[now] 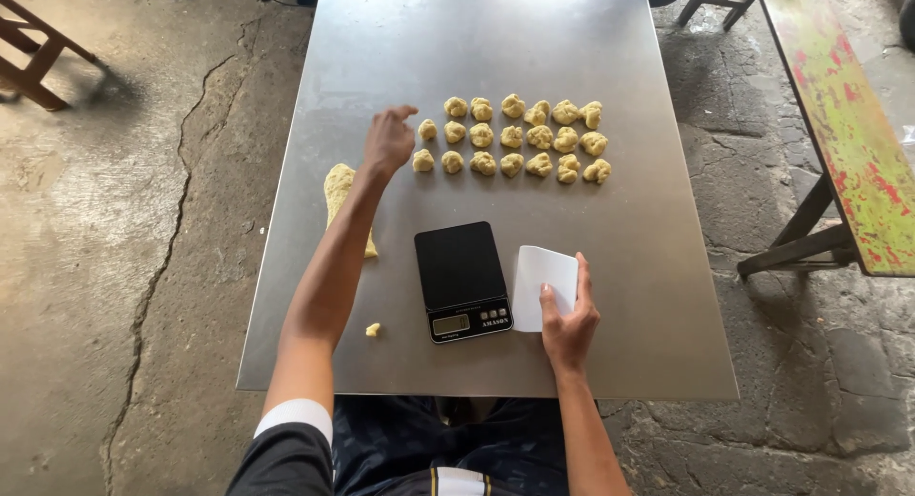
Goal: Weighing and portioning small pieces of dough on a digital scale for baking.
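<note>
My left hand [388, 140] reaches out over the steel table [496, 39], fingers spread and empty, just left of several small dough balls [511, 137] set in three rows. The nearest ball [427, 129] lies right by its fingertips. My right hand [568, 323] holds a white plastic scraper [543, 273] flat on the table, beside a black digital scale [461, 278] with nothing on its platform. A long lump of yellow dough [337, 193] lies at the table's left edge, partly hidden under my left forearm.
A small dough crumb [373, 330] sits near the table's front left. A green and red painted bench [848, 115] stands to the right. A wooden stool [33, 58] is at far left on the cracked concrete floor.
</note>
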